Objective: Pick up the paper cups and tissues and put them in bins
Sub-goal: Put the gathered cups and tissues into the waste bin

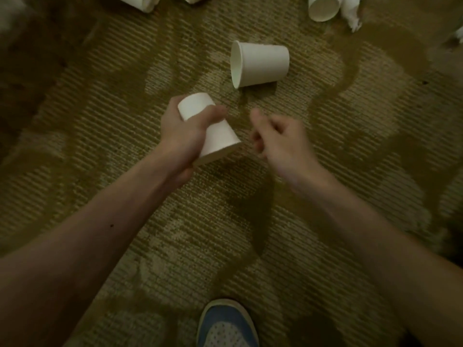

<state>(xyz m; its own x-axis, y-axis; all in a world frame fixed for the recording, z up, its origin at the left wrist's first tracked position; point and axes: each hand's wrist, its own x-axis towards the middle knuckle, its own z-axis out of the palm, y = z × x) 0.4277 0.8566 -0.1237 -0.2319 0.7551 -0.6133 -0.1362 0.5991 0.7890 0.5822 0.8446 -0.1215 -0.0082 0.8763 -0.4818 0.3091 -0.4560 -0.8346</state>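
View: head camera, looking down on a patterned carpet [325, 221].
Left hand [180, 131]: fingers and thumb wrapped round the held cup [218, 139], which is off the carpet, base tipped up and away, rim down by the wrist.
Right hand [280, 139]: blurred, with fingers loosely curled and nothing seen in it. It is near the held cup, not touching.
Lying cup [263, 63]: on its side on the carpet just beyond both hands, mouth facing left.
Farther litter: a far cup [323, 8] on its side beside a crumpled tissue [350, 16].
Bin: not in view.
Step in hand: probably taking the lying cup with the free right hand. Close lightly round its wall near the stiffer rim, or slip it into the held cup, so one hand stays free.
Materials: the cups are thin, smooth white paper, tapered, and would dent easily and roll in a curve. The tissue is soft and rumpled. The carpet is ribbed olive pile with darker swirls.
Shoe [228, 324]: blue and grey toe, nearest the person.
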